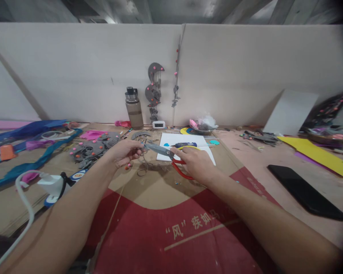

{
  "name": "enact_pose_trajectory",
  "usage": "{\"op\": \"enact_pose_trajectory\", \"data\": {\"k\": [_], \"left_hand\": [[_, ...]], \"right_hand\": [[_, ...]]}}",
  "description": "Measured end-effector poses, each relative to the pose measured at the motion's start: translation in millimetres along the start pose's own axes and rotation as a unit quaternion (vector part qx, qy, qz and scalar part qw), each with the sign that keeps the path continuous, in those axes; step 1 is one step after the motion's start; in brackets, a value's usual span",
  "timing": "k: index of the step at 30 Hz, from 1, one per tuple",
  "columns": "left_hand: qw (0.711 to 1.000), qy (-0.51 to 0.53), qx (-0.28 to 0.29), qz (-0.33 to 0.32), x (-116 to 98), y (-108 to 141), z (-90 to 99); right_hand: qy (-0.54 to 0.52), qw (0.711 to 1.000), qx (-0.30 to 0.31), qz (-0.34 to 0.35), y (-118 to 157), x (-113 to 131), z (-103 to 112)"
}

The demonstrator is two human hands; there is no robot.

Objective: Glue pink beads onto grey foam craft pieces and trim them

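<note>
Scissors (pixel 159 149) with red handles are held in my right hand (pixel 198 164), its fingers wrapped around the grips. The blades point left, and their tips reach the fingertips of my left hand (pixel 125 153). That hand is closed in a pinch, but what it holds is too small to make out. Thin, dark looping strands (pixel 143 163) hang or lie just below the pinch. Behind the scissors is a white sheet (pixel 174 139) with a small blue heart (pixel 166 144) and a dark blue tool (pixel 185 145) on it.
Grey felt pieces with pom-poms (pixel 95 148) lie at left, near a white plug (pixel 50 183) with cable. A bottle (pixel 135 114), small clock (pixel 159 125) and bowl (pixel 204 128) stand by the wall. A black phone (pixel 305 192) lies right; red-printed cardboard (pixel 148 236) covers the front.
</note>
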State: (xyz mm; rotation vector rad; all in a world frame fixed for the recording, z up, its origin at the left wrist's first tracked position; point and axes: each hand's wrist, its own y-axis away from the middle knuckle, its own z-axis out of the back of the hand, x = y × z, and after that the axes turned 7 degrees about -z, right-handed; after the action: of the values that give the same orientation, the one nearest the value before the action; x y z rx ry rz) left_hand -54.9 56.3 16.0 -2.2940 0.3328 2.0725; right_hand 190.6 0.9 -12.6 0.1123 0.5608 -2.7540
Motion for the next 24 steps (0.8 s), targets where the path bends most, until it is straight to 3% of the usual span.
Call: {"op": "enact_pose_trajectory", "data": {"k": [9, 24], "left_hand": [[0.999, 0.039, -0.021, -0.025, 6.3, -8.8, 5.0], [0.999, 0.041, -0.005, -0.017, 2.0, -0.9, -1.7]], "right_hand": [[-0.132, 0.989, -0.013, -0.058, -0.4, 2.0, 1.8], [-0.038, 0.999, -0.005, -0.029, -0.3, 3.9, 6.1]]}}
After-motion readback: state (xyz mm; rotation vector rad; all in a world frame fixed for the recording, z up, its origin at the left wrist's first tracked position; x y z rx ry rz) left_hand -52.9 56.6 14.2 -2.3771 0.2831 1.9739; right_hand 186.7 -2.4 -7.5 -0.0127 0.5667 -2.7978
